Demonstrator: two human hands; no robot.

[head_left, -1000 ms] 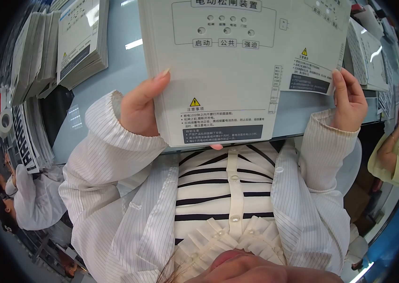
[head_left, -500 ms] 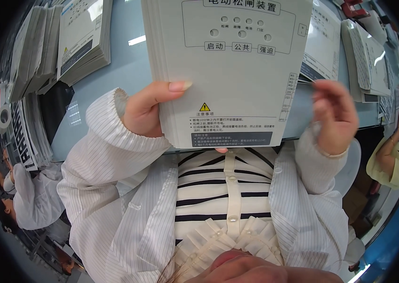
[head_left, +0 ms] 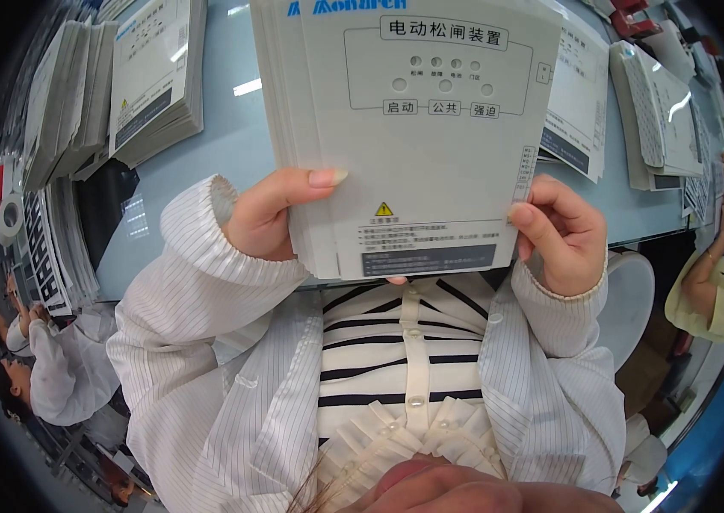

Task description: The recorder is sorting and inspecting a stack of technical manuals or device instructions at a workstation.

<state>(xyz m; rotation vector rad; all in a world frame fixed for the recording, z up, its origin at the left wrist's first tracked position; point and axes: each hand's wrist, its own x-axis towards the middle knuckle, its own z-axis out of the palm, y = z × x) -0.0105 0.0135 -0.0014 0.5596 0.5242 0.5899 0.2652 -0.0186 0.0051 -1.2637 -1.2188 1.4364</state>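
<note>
A stack of white printed panels (head_left: 290,128) is held upright in front of my chest. My left hand (head_left: 268,209) grips it at the lower left, thumb across the front and fingers hidden behind, with one fingertip showing under the bottom edge. The front panel (head_left: 439,162) has small round holes, a yellow warning triangle and a dark band of print along its bottom. It sits shifted right of the panels behind it, whose left edges show. My right hand (head_left: 563,235) pinches the front panel's lower right edge between thumb and fingers.
On the glass-topped table (head_left: 229,111) several panel stacks stand: one at the left (head_left: 156,77), another at the far left (head_left: 67,103), one at the right (head_left: 657,111). More panels (head_left: 580,103) lie behind the held stack. Tape roll (head_left: 9,214) at far left; other people sit both sides.
My right hand has come in leftward and closed on the front panel's edge. That panel has slid right against the others, and the held stack has dropped slightly. My left hand keeps its grip.
</note>
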